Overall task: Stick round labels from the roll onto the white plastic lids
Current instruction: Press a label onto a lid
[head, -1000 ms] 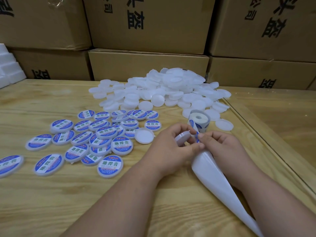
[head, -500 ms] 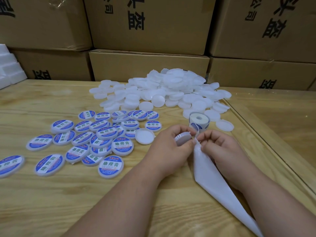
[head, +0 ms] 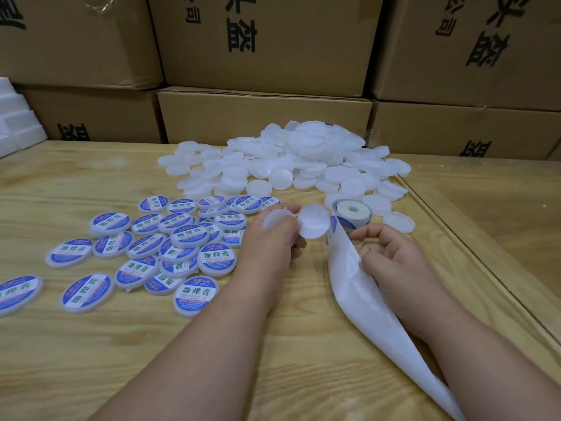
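My left hand [head: 273, 241] grips a bare white lid [head: 271, 220] in its fingertips. A round white disc [head: 314, 221] stands at those fingertips too, its face turned away; I cannot tell whether it is a label's back. The label roll [head: 352, 214] stands just right of it. Its glossy white backing strip [head: 391, 326] trails toward me under my right hand [head: 394, 259], whose curled fingers pinch the strip's edge below the roll. A pile of bare white lids [head: 303, 165] lies behind. Labelled lids [head: 188, 238] with blue and white labels are spread at the left.
The wooden table [head: 91, 344] has a raised seam [head: 473, 253] running along the right. Stacked cardboard boxes [head: 261, 117] wall off the back edge. White foam blocks [head: 15, 117] sit at the far left.
My left hand has moved up and left with its lid, away from my right hand. The round white disc now shows at its fingertips. My right hand stays on the strip.
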Demonstrator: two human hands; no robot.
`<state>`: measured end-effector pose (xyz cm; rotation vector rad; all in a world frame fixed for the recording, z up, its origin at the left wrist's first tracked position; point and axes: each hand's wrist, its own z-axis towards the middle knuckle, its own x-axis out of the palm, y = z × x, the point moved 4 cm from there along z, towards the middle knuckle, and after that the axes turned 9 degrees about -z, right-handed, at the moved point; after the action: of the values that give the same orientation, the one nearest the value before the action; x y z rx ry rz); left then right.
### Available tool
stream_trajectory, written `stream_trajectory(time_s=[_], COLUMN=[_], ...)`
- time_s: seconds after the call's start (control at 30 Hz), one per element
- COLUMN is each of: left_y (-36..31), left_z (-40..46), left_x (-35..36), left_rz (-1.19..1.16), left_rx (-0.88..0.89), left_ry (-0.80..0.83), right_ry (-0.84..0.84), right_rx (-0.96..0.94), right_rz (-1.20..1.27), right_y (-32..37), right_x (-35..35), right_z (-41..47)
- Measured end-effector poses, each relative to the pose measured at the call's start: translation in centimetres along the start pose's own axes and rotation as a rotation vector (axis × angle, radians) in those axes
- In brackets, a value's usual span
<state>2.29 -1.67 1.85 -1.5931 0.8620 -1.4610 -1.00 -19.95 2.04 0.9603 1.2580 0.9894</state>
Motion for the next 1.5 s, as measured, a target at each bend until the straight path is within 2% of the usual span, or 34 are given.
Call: stream_trajectory(time_s=[0.17,0.43,1.0,1.27,1.5], left_y=[0.1,0.4,0.2,0.4,0.1], left_z=[-0.6,-0.9,-1.3,-1.1,-1.4], left_x=[0.9,1.5,1.8,1.6,2.3], left_rz=[0.17,0.246,0.202,0.212,0.143], left_rx=[0.0,-0.007,-0.001,-0.007,0.034], left_ry=[0.108,0.184,0.222,0.228,0.337], right_ry=[-0.103,-0.264,-0.246,-0.24,-0.188], right_rx=[-0.156,-0.375,-0.255,-0.264,-0.211], right_rz=[-0.03,-0.146,-0.206,-0.206,-0.008], right_y=[0.6,1.9,1.4,1.5,1.1], right_x=[0.1,-0.5,-0.4,-0.3,-0.4], right_z=[-0.1,-0.4,-0.4,-0.6,-0.4])
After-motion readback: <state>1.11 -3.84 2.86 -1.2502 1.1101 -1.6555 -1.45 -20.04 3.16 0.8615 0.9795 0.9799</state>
